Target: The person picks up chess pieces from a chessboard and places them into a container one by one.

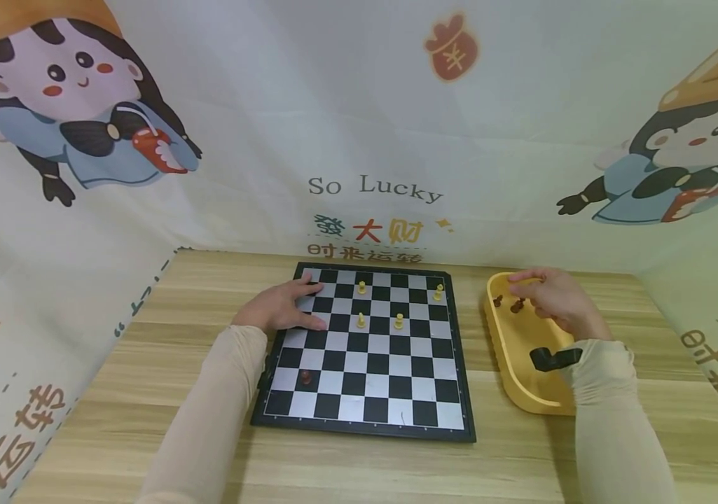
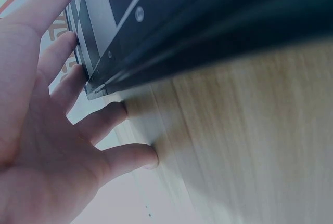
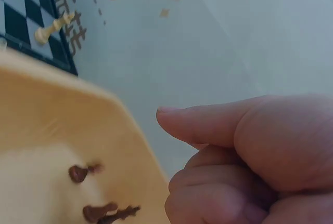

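A black-and-white chessboard (image 1: 368, 350) lies on the table. My left hand (image 1: 283, 304) rests at its far left edge, fingers spread and fairly straight. Four-sided dark edging shows close beside the left fingers (image 2: 140, 156) in the left wrist view. Over the far end of a yellow tray (image 1: 510, 374) is my right hand (image 1: 550, 297). Its fingers are curled under an extended thumb (image 3: 203, 122), and no piece shows between them; the palm side is hidden. Brown chess pieces (image 3: 80, 173) lie on the tray floor near that hand.
Several cream chess pieces (image 1: 399, 321) stand on the far half of the board, one near its far right corner. A brown piece (image 1: 305, 376) is at the near left. A printed cloth (image 1: 371, 126) hangs behind the wooden table (image 1: 359, 465).
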A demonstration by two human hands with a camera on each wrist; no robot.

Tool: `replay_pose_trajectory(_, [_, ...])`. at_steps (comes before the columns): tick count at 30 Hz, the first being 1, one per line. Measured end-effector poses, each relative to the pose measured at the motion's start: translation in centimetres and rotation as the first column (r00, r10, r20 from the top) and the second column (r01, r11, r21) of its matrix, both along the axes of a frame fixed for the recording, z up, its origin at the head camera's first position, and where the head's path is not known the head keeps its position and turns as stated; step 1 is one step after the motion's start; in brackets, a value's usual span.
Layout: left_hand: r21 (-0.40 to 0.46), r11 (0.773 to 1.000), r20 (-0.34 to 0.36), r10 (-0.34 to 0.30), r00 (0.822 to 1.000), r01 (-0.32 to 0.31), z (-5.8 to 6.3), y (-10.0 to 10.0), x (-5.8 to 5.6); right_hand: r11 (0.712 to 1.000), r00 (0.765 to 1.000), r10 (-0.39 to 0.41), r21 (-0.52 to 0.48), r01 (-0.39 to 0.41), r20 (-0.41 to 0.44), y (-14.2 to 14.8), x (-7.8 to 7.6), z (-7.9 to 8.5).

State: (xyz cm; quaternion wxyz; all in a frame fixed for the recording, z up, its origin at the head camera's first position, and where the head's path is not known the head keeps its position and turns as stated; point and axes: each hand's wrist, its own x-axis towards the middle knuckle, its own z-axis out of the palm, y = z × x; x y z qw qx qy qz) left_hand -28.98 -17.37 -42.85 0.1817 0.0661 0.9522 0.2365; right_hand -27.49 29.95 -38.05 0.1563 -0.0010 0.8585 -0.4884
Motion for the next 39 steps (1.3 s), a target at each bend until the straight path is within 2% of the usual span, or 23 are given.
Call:
replay_pose_trajectory(8, [0.002, 1.000, 0.001, 0.005, 1.000, -0.005, 0.1, 0.0, 0.1, 0.998, 0.999, 0.026, 0.062, -0.024, -0.039, -3.1, 0.8, 2.3])
replay_pose_trajectory(13, [-0.005, 1.000, -0.004, 0.001, 1.000, -0.001, 0.1, 0.0, 0.1, 0.994, 0.995, 0.063, 0.096, -0.055, -0.076, -5.1, 1.1, 2.9])
replay_pose_trajectory(16, [-0.007, 1.000, -0.004, -0.004, 1.000, 0.004, 0.1, 0.0, 0.1, 0.994, 0.993, 0.085, 0.075, -0.078, -0.086, -6.3, 1.2, 3.2])
replay_pose_trajectory(19, [-0.011, 1.000, -0.004, -0.006, 1.000, 0.006, 0.1, 0.0, 0.1, 0.992, 0.989, 0.111, 0.070, -0.104, -0.100, -7.4, 1.4, 3.1])
replay_pose_trajectory(25, [-0.011, 1.000, -0.008, -0.008, 1.000, 0.008, 0.0, 0.0, 0.0, 0.984, 0.981, 0.149, 0.120, -0.134, -0.125, -9.8, 1.8, 2.8])
replay_pose_trajectory(33, [0.000, 1.000, -0.009, -0.003, 1.000, 0.003, 0.0, -0.1, 0.0, 0.970, 0.956, 0.230, 0.119, -0.211, -0.182, -12.5, 2.3, 2.0])
replay_pose_trajectory(39, [-0.001, 1.000, -0.012, -0.006, 1.000, 0.006, -0.1, -0.1, -0.1, 0.957, 0.947, 0.276, 0.137, -0.255, -0.164, -14.3, 2.7, 1.3])
